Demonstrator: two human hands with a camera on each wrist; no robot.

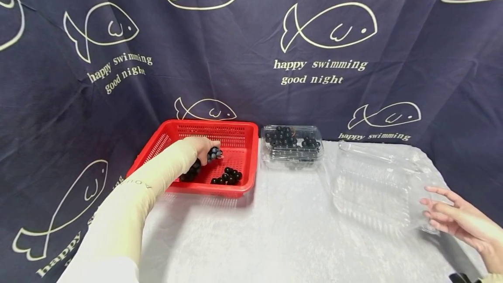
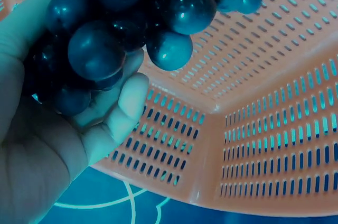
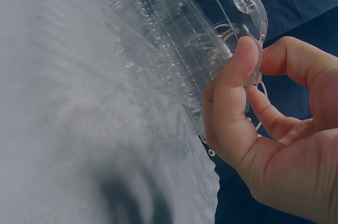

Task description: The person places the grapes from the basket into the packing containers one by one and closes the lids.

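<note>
1. The left hand [image 1: 200, 146] was grasping a bunch of round, glossy, dark grapes [image 2: 127, 28] inside the red, slotted plastic basket [image 1: 252, 160], at the far left corner of the white-covered counter [image 1: 275, 235].
2. More dark grapes showed below that wrist; whether they belonged to the held bunch could not be told, nor could its long axis. A small, separate dark cluster [image 1: 228, 177] lay near the basket's near right corner.
3. The right hand [image 1: 461, 219] pinched the rim of a clear, ribbed plastic container [image 1: 373, 195] by the counter's right edge; its long axis was unclear.
4. The held bunch lay far to the left of this container, well apart, with the left hand much nearer the grapes.
5. Between them, by the far edge, stood a clear plastic box [image 1: 292, 156] holding dark grapes.
</note>
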